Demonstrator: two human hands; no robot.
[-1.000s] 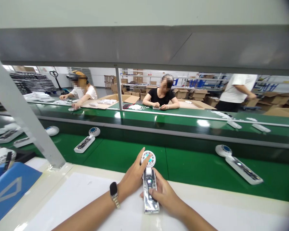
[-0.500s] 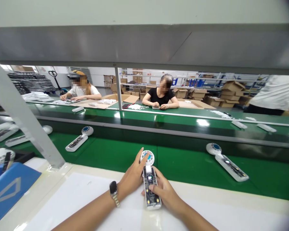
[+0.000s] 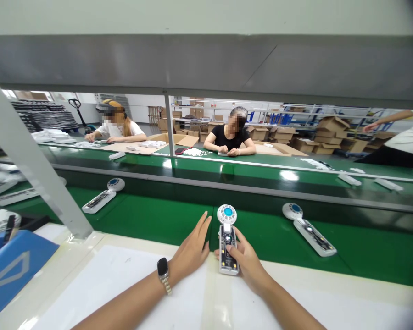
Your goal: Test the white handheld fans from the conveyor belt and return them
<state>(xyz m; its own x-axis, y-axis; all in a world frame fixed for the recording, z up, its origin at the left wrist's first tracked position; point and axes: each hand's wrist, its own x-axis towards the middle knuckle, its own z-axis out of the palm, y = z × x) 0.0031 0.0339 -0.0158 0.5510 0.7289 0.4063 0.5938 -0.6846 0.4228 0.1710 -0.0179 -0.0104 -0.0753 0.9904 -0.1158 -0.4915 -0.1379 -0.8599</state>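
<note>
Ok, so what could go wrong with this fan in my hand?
Only your right hand holds the fan; your left hand is off it, so a loose grip could let it drop. Your thumb rests over the circuitry; if that's uncovered, parts might get pressed or smudged.

Right fingers (image 3: 242, 238): partly behind the lit device (image 3: 228, 266)
Slanted post (image 3: 43, 156): hides middle of 1 other device (image 3: 19, 196)
Blue bin (image 3: 15, 270): cut by left edge
Rightmost co-worker (image 3: 411, 141): cut by right edge
White pieces (image 3: 194, 152): too tiny to identify

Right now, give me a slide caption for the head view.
Right hand holding a round-headed device, left hand open beside it.
</note>
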